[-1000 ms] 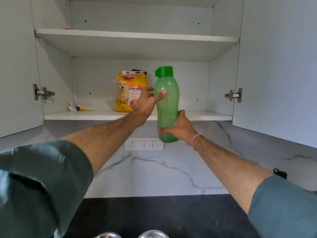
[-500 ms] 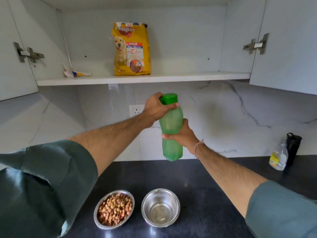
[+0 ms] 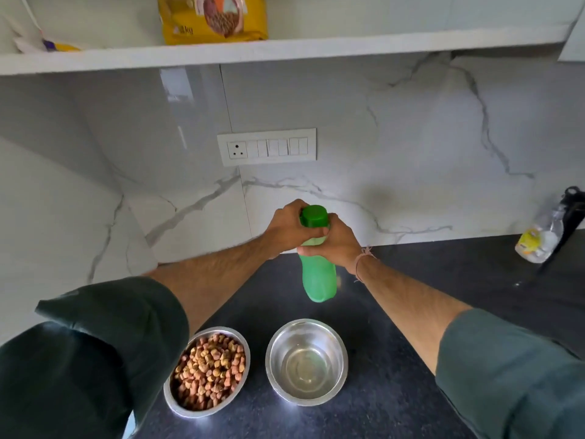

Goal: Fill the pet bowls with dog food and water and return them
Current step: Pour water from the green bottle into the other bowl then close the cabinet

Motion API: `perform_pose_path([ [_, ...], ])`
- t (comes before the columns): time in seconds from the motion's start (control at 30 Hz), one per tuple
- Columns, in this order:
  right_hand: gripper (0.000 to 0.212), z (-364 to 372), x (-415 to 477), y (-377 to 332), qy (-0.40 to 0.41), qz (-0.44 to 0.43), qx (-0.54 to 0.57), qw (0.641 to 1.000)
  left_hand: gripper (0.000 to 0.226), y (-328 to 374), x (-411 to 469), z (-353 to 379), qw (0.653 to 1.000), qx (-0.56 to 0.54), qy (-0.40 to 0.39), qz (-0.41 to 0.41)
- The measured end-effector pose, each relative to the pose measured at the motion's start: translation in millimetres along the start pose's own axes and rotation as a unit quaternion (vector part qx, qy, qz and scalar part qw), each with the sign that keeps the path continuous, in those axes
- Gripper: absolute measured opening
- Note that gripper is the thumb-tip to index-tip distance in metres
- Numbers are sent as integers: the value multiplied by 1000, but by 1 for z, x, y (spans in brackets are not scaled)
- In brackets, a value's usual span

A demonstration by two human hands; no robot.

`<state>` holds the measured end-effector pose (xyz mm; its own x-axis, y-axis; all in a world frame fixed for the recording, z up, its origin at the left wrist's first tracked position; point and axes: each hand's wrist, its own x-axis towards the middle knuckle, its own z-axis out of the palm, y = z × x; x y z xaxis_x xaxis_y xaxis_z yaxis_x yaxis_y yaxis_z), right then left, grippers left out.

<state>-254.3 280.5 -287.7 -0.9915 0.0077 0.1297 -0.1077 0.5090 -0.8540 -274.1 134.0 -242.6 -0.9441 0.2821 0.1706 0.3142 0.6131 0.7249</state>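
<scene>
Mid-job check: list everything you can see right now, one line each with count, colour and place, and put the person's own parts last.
green bottle: 1, green with darker green cap on, held above the counter behind the bowls
food bowl: 1, steel, full of brown kibble, near counter, left
empty bowl: 1, steel, nothing in it, right of the food bowl
dog food bag: 1, yellow, on the shelf, top cut off
wrapper: 1, white and yellow, shelf far left
switch panel: 1, white, on the marble wall
clear bottle: 1, yellow label, counter far right
black bottle: 1, beside the clear one
counter: 1, dark speckled
left hand: around the cap
right hand: gripping the bottle's upper body
</scene>
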Motion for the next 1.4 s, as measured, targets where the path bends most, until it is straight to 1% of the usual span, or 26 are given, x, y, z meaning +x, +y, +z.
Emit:
perform_pose_path([
  [0.03,70,5,3,7,3,5,-5,1000,56,-7,4,3,1000,14,-11,-1],
  [0.17,67,25,15,44,-1,34,8,999,54,-32,21,17,994,82,-65,21],
  [0.27,59,37,18,63,-14,29,13,999,54,-46,32,25,981,167,-90,47],
  [0.33,53,42,23,69,-18,25,10,999,55,-50,40,24,961,253,-85,79],
  [0.43,50,45,34,68,-37,5,-13,999,61,-49,49,15,907,395,-74,127],
  [0.5,54,47,39,69,-44,-8,-31,999,65,-46,52,10,880,449,-78,131],
  [0.57,62,48,40,72,-43,-8,-44,998,70,-42,52,10,868,474,-91,118],
  [0.63,68,52,41,79,-38,-7,-63,997,74,-36,49,15,870,477,-90,88],
  [0.7,77,59,42,90,-11,-3,-87,996,72,-29,44,26,886,458,-69,37],
  [0.77,86,65,41,95,22,11,-78,997,70,-21,41,32,900,432,-62,-24],
  [0.83,87,66,37,91,30,7,-82,996,74,-15,41,28,916,379,-93,-98],
  [0.87,85,66,37,89,32,9,-85,996,76,-13,42,20,923,350,-109,-119],
  [0.9,84,65,36,87,34,13,-87,996,76,-12,44,12,927,339,-113,-116],
  [0.93,83,64,35,86,36,16,-87,995,72,-11,46,4,933,330,-111,-92],
  [1.0,84,63,35,87,42,17,-85,995,47,-14,50,-3,950,286,-126,11],
  [1.03,85,64,35,88,41,18,-86,995,37,-15,50,-5,951,258,-161,61],
  [1.07,85,64,33,88,42,17,-82,996,41,-13,49,-6,942,253,-200,97],
  [1.1,86,64,33,87,45,17,-78,996,51,-15,49,-4,928,266,-233,115],
  [1.13,86,65,33,87,49,15,-73,996,56,-17,49,0,914,288,-256,125],
  [1.17,86,65,32,86,49,13,-71,996,52,-16,47,3,906,317,-249,130],
  [1.2,86,65,32,86,45,13,-70,996,42,-13,46,6,905,342,-220,123],
  [1.23,88,65,32,85,44,13,-68,997,39,-10,48,9,906,369,-184,97],
  [1.3,93,64,32,83,45,22,-56,997,60,-6,51,9,900,414,-134,32],
  [1.33,94,64,32,85,46,23,-53,997,64,-8,53,9,907,397,-139,32],
  [1.37,94,65,32,85,43,26,-54,997,63,-8,54,8,916,361,-170,44],
  [1.4,91,66,32,86,44,28,-55,997,63,-4,53,4,914,335,-221,62],
])
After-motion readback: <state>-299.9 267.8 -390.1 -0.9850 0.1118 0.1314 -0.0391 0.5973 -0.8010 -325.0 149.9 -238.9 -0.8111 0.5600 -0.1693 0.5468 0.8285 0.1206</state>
